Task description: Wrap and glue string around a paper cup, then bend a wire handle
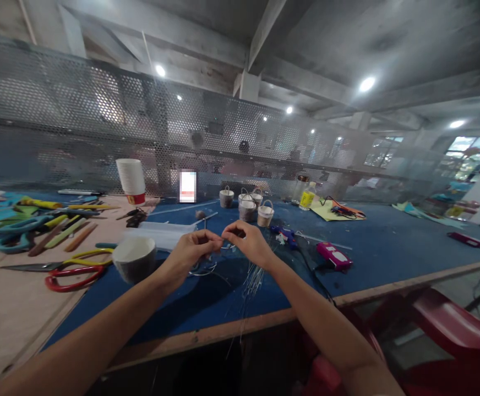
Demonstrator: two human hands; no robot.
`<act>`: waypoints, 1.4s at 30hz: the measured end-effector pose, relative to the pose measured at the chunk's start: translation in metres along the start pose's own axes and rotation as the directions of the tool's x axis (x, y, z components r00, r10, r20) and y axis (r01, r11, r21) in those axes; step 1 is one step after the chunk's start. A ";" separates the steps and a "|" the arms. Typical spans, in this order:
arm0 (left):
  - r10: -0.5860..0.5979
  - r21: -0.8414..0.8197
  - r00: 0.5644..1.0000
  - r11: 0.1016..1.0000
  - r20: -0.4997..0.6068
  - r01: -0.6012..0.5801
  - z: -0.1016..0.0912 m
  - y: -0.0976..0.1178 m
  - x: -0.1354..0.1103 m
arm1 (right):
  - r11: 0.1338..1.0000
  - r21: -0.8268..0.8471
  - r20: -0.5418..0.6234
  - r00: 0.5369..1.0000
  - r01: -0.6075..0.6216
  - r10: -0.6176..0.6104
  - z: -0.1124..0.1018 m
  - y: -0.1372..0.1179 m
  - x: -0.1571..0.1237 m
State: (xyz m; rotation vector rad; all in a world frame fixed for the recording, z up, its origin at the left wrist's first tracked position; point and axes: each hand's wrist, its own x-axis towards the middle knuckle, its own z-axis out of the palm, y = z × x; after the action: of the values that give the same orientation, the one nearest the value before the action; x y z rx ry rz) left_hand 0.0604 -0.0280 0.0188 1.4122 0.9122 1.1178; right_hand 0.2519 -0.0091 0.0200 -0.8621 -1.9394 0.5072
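My left hand (196, 250) and my right hand (246, 242) meet above the blue table mat, both closed in a pinch with fingertips nearly touching. What they pinch is too thin and small to make out. Below them lie loose loops of thin wire (205, 269). A bundle of fine pale strands (254, 280) spreads under my right wrist. Left of my left hand stands a grey-white cup (134, 258), open at the top. Beyond the hands are several small buckets with looped handles (247, 210).
At left lie red-and-yellow-handled scissors (75, 269), wooden sticks (60, 236) and a stack of paper cups (130, 179). To the right are a blue glue gun (285, 237), a magenta device (334, 256) and a yellow-labelled bottle (307, 197). A perforated metal screen (223, 126) borders the table's back.
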 end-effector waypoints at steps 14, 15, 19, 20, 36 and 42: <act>-0.098 -0.322 0.995 0.942 0.004 0.094 -0.004 -0.007 0.004 | 0.999 0.018 -0.015 0.999 0.037 -0.037 0.004 -0.011 -0.005; -0.099 -0.326 0.995 0.941 -0.003 0.092 -0.004 -0.007 0.005 | 0.999 0.047 -0.010 1.000 0.018 -0.018 0.005 -0.012 -0.005; -0.105 -0.344 0.994 0.935 -0.027 0.089 -0.004 -0.007 0.004 | 0.969 0.225 0.037 0.995 -0.102 0.096 0.010 -0.011 -0.007; -0.106 -0.348 0.994 0.933 -0.034 0.087 -0.004 -0.006 0.004 | 0.957 0.264 0.044 0.992 -0.122 0.115 0.011 -0.010 -0.007; 0.135 -0.156 0.966 0.973 -0.222 -0.172 0.003 -0.005 0.001 | 0.993 0.107 -0.125 0.990 -0.055 0.068 0.020 -0.015 -0.006; 0.419 0.219 0.866 0.903 -0.273 -0.369 0.008 -0.002 -0.006 | 0.960 0.238 -0.168 0.967 -0.147 0.190 0.027 -0.019 -0.004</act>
State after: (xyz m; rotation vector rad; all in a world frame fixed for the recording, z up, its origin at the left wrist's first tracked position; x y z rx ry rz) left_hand 0.0669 -0.0361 0.0159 1.6297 0.9754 1.6481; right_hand 0.2233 -0.0250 0.0168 -0.9001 -1.6081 0.7046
